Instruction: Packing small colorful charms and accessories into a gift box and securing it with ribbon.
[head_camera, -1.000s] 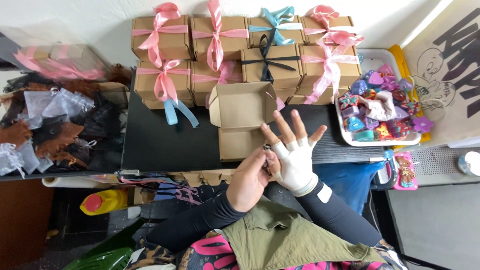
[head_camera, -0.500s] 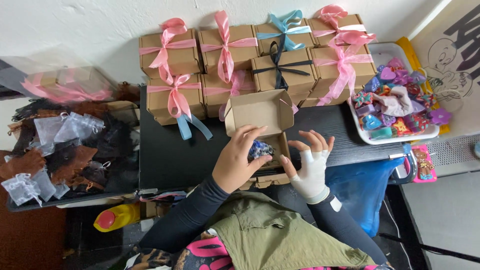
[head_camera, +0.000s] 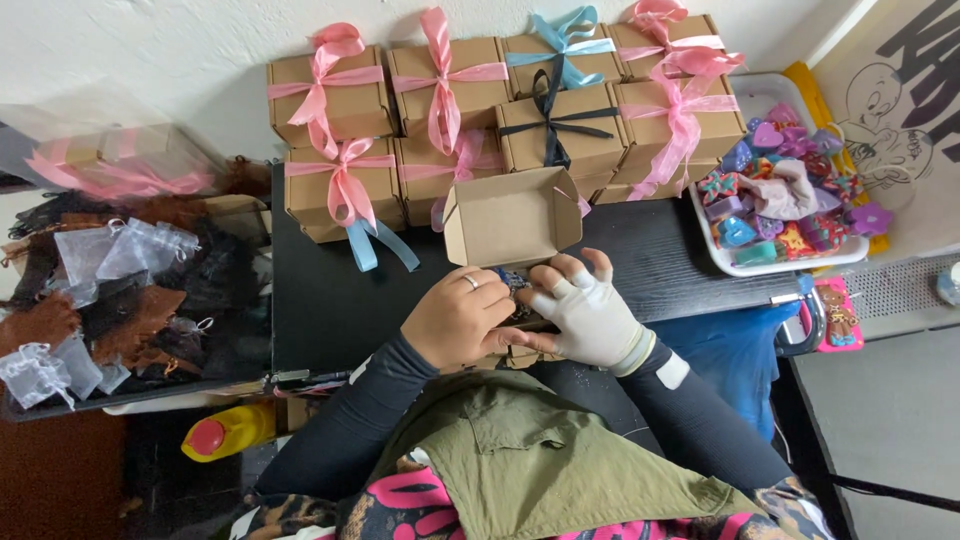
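An open brown cardboard box stands on the black table with its lid flap raised. My left hand, bare with a ring, and my right hand, in a white glove, meet over the box's opening. Their fingers press on a small bluish item inside the box. Most of that item is hidden by my fingers.
Several closed brown boxes tied with pink, blue and black ribbons are stacked at the back against the wall. A white tray of colourful small items sits at the right. Sheer pouches lie at the left. A yellow bottle stands below the table.
My right hand has come down from a spread, raised pose to the box. Both hands have closed in over the box's opening.
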